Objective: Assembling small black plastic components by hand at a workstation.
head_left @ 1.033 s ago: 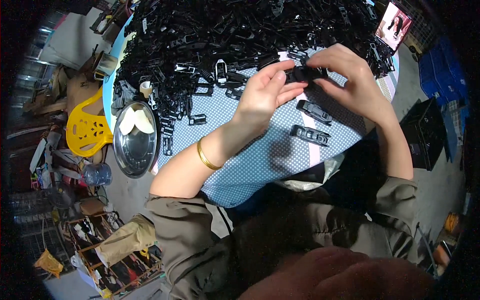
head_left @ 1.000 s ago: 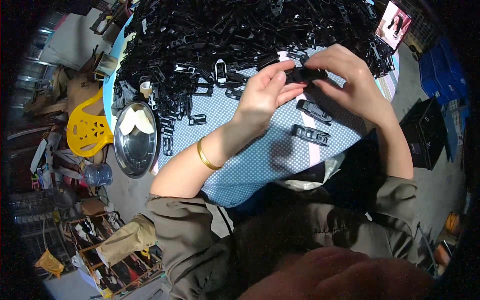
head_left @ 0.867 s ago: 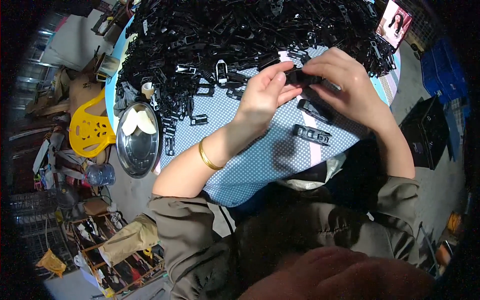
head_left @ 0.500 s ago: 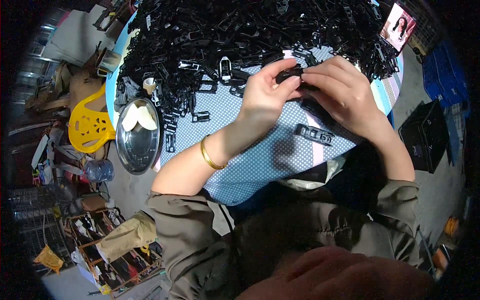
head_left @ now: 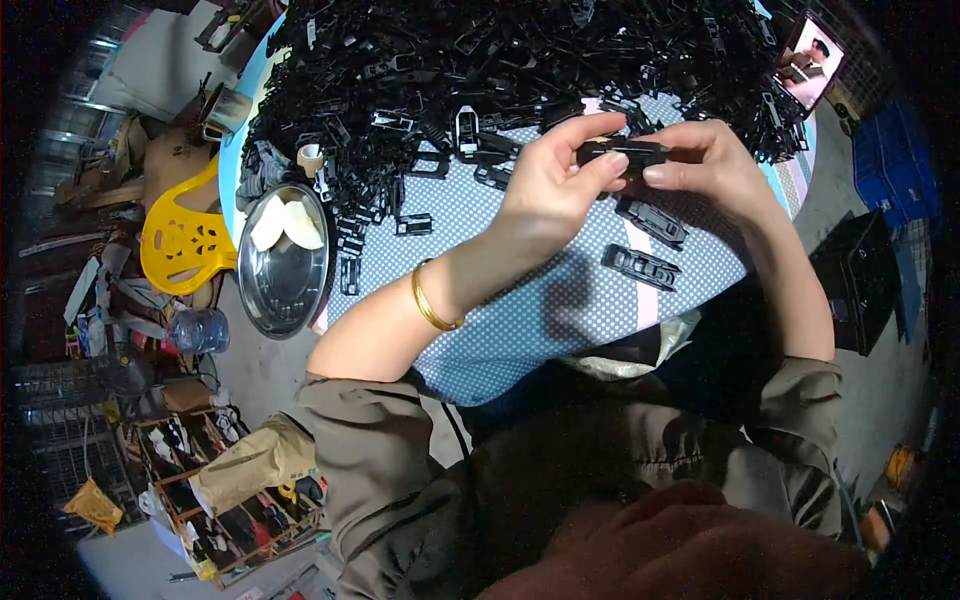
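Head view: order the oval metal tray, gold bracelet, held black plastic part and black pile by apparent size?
1. Pile of black plastic parts
2. Oval metal tray
Unsure below: gold bracelet, held black plastic part, partly hidden.

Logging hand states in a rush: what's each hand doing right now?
Left hand: closed, holding a black part.
Right hand: fingers about the part's right end; whether they grip cannot be told.
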`<state>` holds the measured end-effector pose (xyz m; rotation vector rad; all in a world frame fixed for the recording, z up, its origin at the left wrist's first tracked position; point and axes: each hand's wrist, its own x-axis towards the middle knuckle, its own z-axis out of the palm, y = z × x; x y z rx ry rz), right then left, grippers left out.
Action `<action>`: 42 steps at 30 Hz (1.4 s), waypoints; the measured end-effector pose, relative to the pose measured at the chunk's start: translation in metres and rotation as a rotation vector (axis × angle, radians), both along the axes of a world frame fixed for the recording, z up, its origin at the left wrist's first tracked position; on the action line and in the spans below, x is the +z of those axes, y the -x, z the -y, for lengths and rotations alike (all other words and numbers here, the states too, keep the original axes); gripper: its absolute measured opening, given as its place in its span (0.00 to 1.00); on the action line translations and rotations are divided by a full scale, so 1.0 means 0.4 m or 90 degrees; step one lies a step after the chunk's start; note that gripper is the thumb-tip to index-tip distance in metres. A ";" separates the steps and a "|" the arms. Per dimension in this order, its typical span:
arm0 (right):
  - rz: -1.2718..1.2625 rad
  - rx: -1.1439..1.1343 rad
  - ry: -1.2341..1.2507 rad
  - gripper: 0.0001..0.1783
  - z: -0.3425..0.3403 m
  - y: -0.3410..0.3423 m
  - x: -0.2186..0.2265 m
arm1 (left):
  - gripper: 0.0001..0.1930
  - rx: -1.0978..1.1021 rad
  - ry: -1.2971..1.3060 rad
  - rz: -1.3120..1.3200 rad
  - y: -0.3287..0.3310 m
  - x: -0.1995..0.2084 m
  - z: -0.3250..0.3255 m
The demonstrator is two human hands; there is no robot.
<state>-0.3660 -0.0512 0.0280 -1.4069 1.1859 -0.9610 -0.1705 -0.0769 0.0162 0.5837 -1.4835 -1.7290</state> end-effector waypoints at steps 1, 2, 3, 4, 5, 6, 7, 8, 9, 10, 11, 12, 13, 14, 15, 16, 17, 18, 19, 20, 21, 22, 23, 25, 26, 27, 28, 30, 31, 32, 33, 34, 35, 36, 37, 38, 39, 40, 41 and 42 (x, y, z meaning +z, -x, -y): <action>-0.009 0.035 -0.014 0.16 0.004 0.021 0.003 | 0.18 0.001 0.001 0.013 0.006 -0.003 -0.004; -0.018 0.070 -0.027 0.16 0.008 0.036 0.011 | 0.18 0.003 0.001 0.027 0.011 -0.006 -0.009; 0.001 0.059 -0.030 0.17 0.009 0.048 0.026 | 0.16 0.004 0.086 0.090 0.011 -0.017 -0.013; -0.040 -0.013 0.022 0.16 0.009 0.049 0.030 | 0.15 -0.051 0.072 0.198 0.005 0.003 -0.023; -0.081 -0.084 0.074 0.16 0.009 0.049 0.032 | 0.15 -0.106 0.058 0.306 -0.001 0.023 -0.030; -0.197 -0.106 0.188 0.14 0.027 0.057 0.016 | 0.12 -0.104 0.085 0.297 0.003 0.007 -0.028; -0.201 -0.111 0.189 0.14 0.026 0.058 0.002 | 0.12 -0.108 0.087 0.294 0.006 0.001 -0.022; -0.316 -0.114 0.257 0.14 0.025 0.058 -0.010 | 0.11 -0.125 0.256 0.270 0.008 -0.001 -0.014; -0.432 -0.116 0.323 0.14 0.025 0.057 -0.017 | 0.10 -0.140 0.425 0.242 0.008 -0.004 -0.008; -0.472 -0.075 0.394 0.15 0.022 0.049 -0.021 | 0.09 -0.134 0.496 0.163 0.006 0.006 -0.011; -0.515 -0.070 0.407 0.14 0.015 0.041 -0.024 | 0.09 -0.146 0.157 0.288 -0.001 0.042 -0.012; -0.528 -0.076 0.398 0.14 0.015 0.042 -0.028 | 0.09 -0.051 0.258 0.299 -0.004 0.042 0.006; -0.538 -0.078 0.391 0.13 0.015 0.038 -0.032 | 0.09 0.049 0.358 0.311 -0.011 0.041 0.031; -0.534 -0.076 0.391 0.13 0.015 0.036 -0.031 | 0.09 0.165 0.560 0.379 -0.025 0.036 0.063; -0.546 -0.067 0.399 0.12 0.017 0.036 -0.030 | 0.10 0.283 0.761 0.443 -0.041 0.026 0.096; -0.559 -0.057 0.407 0.12 0.019 0.036 -0.031 | 0.11 0.296 0.779 0.489 -0.056 0.008 0.120; -0.558 -0.058 0.406 0.12 0.015 0.037 -0.030 | 0.13 0.307 0.798 0.531 -0.062 0.000 0.135; -0.577 -0.056 0.431 0.12 0.011 0.035 -0.028 | 0.14 0.268 0.805 0.535 -0.064 -0.007 0.143; -0.597 -0.056 0.455 0.12 0.006 0.034 -0.026 | 0.14 0.264 0.806 0.534 -0.063 -0.004 0.144; -0.597 -0.058 0.453 0.12 0.003 0.034 -0.020 | 0.14 0.252 0.804 0.566 -0.061 0.000 0.143; -0.603 -0.065 0.410 0.11 0.001 0.033 -0.012 | 0.14 0.240 0.802 0.598 -0.060 0.002 0.142; -0.610 -0.072 0.367 0.10 -0.001 0.035 -0.008 | 0.14 0.238 0.803 0.596 -0.060 0.002 0.141; -0.611 -0.075 0.365 0.10 0.001 0.044 -0.013 | 0.13 0.247 0.783 0.607 -0.061 0.000 0.140; -0.642 -0.109 0.465 0.09 0.011 0.063 -0.025 | 0.13 0.257 0.762 0.619 -0.061 0.001 0.135; -0.641 -0.108 0.466 0.09 0.011 0.059 -0.025 | 0.13 0.316 0.752 0.560 -0.060 0.004 0.132; -0.636 -0.132 0.507 0.08 0.010 0.052 -0.023 | 0.13 0.374 0.740 0.500 -0.059 0.007 0.130; -0.632 -0.158 0.546 0.07 0.008 0.050 -0.022 | 0.12 0.390 0.692 0.485 -0.055 0.015 0.135; -0.640 -0.148 0.484 0.08 0.008 0.056 -0.022 | 0.14 0.419 0.639 0.438 -0.052 0.036 0.124; -0.644 -0.137 0.425 0.08 0.009 0.056 -0.022 | 0.15 0.433 0.611 0.411 -0.053 0.042 0.123; -0.644 -0.137 0.424 0.08 0.007 0.055 -0.019 | 0.15 0.448 0.613 0.399 -0.056 0.040 0.129; -0.638 -0.132 0.410 0.08 0.004 0.053 -0.015 | 0.15 0.447 0.612 0.399 -0.056 0.040 0.128; -0.629 -0.127 0.397 0.08 0.004 0.051 -0.012 | 0.14 0.377 0.383 0.287 -0.057 0.043 0.125; -0.628 -0.126 0.398 0.08 0.005 0.053 -0.015 | 0.13 0.301 0.157 0.174 -0.057 0.047 0.123; -0.655 -0.110 0.453 0.08 0.007 0.059 -0.021 | 0.12 0.283 0.112 0.148 -0.055 0.055 0.121; -0.683 -0.095 0.506 0.08 0.008 0.064 -0.024 | 0.12 0.282 0.112 0.147 -0.051 0.053 0.119; -0.684 -0.097 0.505 0.08 0.008 0.068 -0.025 | 0.12 0.254 0.033 0.084 -0.043 0.051 0.116; -0.692 -0.090 0.473 0.08 0.007 0.071 -0.024 | 0.12 0.225 -0.045 0.021 -0.037 0.050 0.113; -0.697 -0.082 0.441 0.09 0.009 0.070 -0.025 | 0.12 0.190 -0.061 0.017 -0.038 0.047 0.110; -0.696 -0.082 0.442 0.09 0.008 0.066 -0.023 | 0.12 0.168 -0.068 0.043 -0.037 0.047 0.104; -0.636 -0.118 0.463 0.10 0.006 0.059 -0.018 | 0.13 0.144 -0.048 0.066 -0.035 0.045 0.095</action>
